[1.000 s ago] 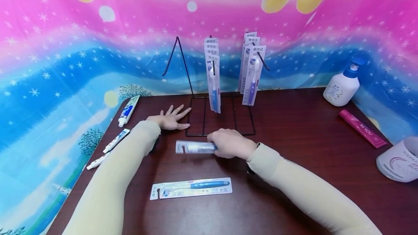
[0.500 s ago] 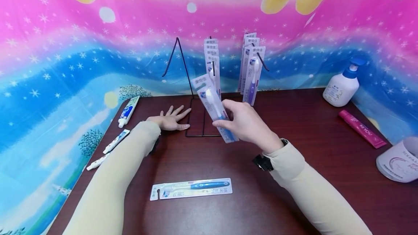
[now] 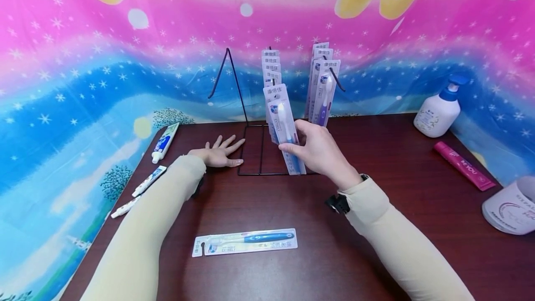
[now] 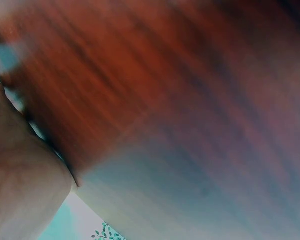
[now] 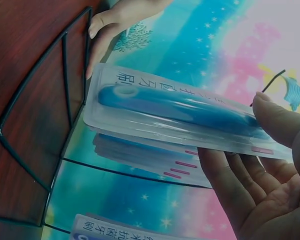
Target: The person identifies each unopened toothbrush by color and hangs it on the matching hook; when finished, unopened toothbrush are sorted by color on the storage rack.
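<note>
My right hand (image 3: pixel 319 150) pinches a packaged blue toothbrush (image 3: pixel 285 127) between thumb and fingers. The pack stands nearly upright, its top close in front of the middle hook of a black wire rack (image 3: pixel 261 152). Behind it several packs (image 3: pixel 270 62) hang on that hook; the right wrist view shows the held blue handle (image 5: pixel 175 110) below them. My left hand (image 3: pixel 218 153) lies flat with spread fingers on the table, touching or close beside the rack's left base. Another packaged blue toothbrush (image 3: pixel 245 241) lies flat in front of the rack.
Packaged purple toothbrushes (image 3: pixel 323 96) hang on the right hook; the left hook (image 3: pixel 217 75) is bare. Toothpaste tubes (image 3: pixel 165 143) lie at the left edge. A white pump bottle (image 3: pixel 436 110), a pink tube (image 3: pixel 464 165) and a white cup (image 3: pixel 512 206) stand or lie at right.
My right hand has lifted the packaged toothbrush from just above the table, turned it upright and brought it in front of the middle hook. The left hand has stayed still.
</note>
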The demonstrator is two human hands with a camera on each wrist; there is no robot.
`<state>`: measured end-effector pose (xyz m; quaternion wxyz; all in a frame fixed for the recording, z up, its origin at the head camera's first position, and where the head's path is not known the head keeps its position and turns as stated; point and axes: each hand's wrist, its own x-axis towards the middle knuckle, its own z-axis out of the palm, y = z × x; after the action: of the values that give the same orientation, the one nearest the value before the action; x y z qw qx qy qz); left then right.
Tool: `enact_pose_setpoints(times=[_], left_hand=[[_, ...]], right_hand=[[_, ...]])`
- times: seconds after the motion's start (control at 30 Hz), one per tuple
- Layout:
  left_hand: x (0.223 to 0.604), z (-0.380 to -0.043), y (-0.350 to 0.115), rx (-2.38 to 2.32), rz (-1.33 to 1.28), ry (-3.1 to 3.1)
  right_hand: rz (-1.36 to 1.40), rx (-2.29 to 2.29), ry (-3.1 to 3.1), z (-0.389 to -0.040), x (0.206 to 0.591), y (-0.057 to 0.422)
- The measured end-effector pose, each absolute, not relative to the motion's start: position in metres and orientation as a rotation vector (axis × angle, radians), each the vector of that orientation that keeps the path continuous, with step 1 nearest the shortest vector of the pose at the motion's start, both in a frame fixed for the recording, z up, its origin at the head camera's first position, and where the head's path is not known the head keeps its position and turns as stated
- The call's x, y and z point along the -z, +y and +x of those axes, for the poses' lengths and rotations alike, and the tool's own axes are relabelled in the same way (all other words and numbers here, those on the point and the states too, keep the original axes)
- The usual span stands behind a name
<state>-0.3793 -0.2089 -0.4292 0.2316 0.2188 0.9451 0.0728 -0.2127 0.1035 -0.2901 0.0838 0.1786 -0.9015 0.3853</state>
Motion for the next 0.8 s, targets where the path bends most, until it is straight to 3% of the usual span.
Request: enact_pose_setpoints(times=[0.8], left_hand=[[0.415,-0.364,-0.206,-0.228,0.687,2.591]], right_hand=[[0.43,-1.147,-2.601,-0.26,0.308,0.084]])
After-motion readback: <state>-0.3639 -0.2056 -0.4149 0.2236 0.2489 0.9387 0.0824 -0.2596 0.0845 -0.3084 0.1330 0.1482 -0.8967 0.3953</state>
